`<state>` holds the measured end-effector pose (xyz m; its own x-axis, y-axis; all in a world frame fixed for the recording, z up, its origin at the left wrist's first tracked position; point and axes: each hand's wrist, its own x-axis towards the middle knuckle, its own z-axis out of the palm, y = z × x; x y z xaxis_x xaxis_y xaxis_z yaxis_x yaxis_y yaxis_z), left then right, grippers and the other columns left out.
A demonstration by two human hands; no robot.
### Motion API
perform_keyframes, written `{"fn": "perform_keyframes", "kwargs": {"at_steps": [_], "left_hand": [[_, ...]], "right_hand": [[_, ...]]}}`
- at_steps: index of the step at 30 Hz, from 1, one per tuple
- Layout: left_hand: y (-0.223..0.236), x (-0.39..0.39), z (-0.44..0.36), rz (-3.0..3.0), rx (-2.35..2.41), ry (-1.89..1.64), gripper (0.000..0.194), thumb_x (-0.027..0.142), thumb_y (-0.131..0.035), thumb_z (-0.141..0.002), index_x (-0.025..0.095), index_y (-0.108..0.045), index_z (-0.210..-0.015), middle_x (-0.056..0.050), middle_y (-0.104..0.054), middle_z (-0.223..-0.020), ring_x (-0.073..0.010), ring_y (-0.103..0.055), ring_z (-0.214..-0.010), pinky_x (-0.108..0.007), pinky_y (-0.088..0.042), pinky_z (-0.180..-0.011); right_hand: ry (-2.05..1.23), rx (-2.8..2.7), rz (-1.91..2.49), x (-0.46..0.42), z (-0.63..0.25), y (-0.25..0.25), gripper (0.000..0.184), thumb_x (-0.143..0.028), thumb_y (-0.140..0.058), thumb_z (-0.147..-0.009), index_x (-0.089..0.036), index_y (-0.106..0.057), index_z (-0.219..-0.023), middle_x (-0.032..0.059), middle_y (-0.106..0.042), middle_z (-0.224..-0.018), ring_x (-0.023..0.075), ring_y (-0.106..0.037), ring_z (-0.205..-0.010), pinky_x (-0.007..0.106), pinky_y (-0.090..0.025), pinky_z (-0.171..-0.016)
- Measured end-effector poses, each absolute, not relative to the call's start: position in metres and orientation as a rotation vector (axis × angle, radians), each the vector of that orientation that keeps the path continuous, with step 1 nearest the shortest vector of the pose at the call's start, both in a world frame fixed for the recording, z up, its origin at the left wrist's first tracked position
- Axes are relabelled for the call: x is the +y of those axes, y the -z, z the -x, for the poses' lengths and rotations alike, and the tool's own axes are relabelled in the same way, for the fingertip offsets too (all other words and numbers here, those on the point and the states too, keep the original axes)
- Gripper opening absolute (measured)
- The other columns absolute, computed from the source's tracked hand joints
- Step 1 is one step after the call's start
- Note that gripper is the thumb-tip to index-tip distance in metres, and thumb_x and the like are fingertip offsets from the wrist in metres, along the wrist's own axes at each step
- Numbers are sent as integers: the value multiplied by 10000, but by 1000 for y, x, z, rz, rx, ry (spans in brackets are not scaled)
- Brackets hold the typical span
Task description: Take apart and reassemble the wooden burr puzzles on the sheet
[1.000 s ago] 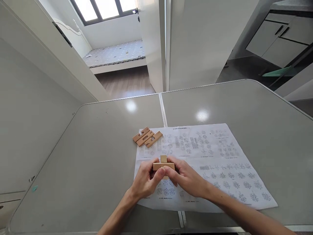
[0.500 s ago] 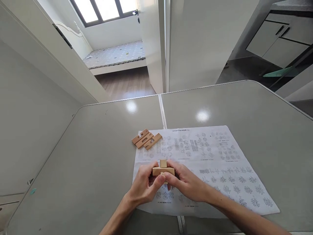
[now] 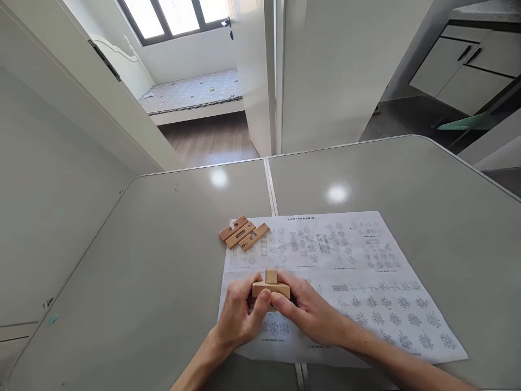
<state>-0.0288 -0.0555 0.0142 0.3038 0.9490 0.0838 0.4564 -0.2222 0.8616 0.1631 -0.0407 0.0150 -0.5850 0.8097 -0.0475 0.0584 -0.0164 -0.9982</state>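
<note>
Both of my hands grip one small assembly of interlocking wooden puzzle pieces (image 3: 271, 289) above the printed sheet. My left hand (image 3: 242, 307) is closed around its left end, the thumb pressed to the near face. At the right end, my right hand (image 3: 307, 307) is closed in the same way, its thumb beside the left one. One square-ended block (image 3: 271, 276) sticks up at the back of a crosswise bar. The thumbs and fingers hide the underside and part of the front. Farther left lie several flat notched wooden pieces (image 3: 241, 232) with numbers on them.
A large sheet of paper (image 3: 386, 277) with many printed diagrams lies under the hands on a grey-green table (image 3: 163, 260). A pale seam (image 3: 270, 184) crosses the tabletop. Beyond the table are an open door (image 3: 254, 81), a bed (image 3: 195, 92) and cabinets (image 3: 459, 65).
Both hands and the wooden assembly have shifted slightly toward me, and the assembly looks a little tilted. A small piece end seen below the thumbs is now mostly covered. The loose pieces stay put.
</note>
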Motion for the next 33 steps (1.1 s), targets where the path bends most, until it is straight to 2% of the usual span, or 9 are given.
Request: {"fn": "perform_keyframes", "kwargs": {"at_steps": [13, 21, 27, 30, 33], "left_hand": [[-16, -58, 33, -1935, 1417, -789, 487, 585, -415, -1019, 218, -519, -717, 26, -466, -588, -140, -405, -514, -281, -366, -539], [-12, -55, 34, -1919, 1394, -838, 413, 538, -429, -1022, 226, -499, -760, 30, -486, -604, -147, -435, -516, -277, -374, -555], [-9, -56, 28, -1873, 1373, -869, 413, 525, -386, -1049, 236, -427, -757, 35, -465, -617, -136, -414, -497, -264, -340, -527], [-13, -56, 25, -1872, 1387, -884, 476, 591, -310, -1059, 236, -438, -768, 21, -496, -626, -149, -439, -506, -275, -354, -539], [-18, -53, 24, -1899, 1397, -894, 536, 715, -400, -984, 234, -441, -752, 16, -506, -632, -152, -436, -529, -274, -348, -542]], "right_hand": [[-1673, -1759, 941, -40, -166, -16, 323, -493, -480, -1045, -233, -415, -866, -25, -487, -783, 157, -426, -691, 294, -340, -633], [-1654, -1773, 941, -38, -164, -15, 329, -515, -482, -1051, -235, -421, -888, -14, -520, -802, 167, -448, -712, 299, -361, -653], [-1567, -1696, 972, -40, -158, -15, 320, -511, -462, -1068, -226, -458, -922, 0, -561, -856, 174, -489, -751, 305, -406, -693], [-1521, -1680, 966, -42, -157, -13, 316, -507, -478, -1065, -227, -464, -918, -10, -560, -827, 166, -488, -720, 294, -406, -671], [-1444, -1738, 963, -42, -157, -12, 322, -494, -498, -1057, -232, -444, -878, -22, -556, -779, 156, -463, -672, 288, -372, -637]]}}
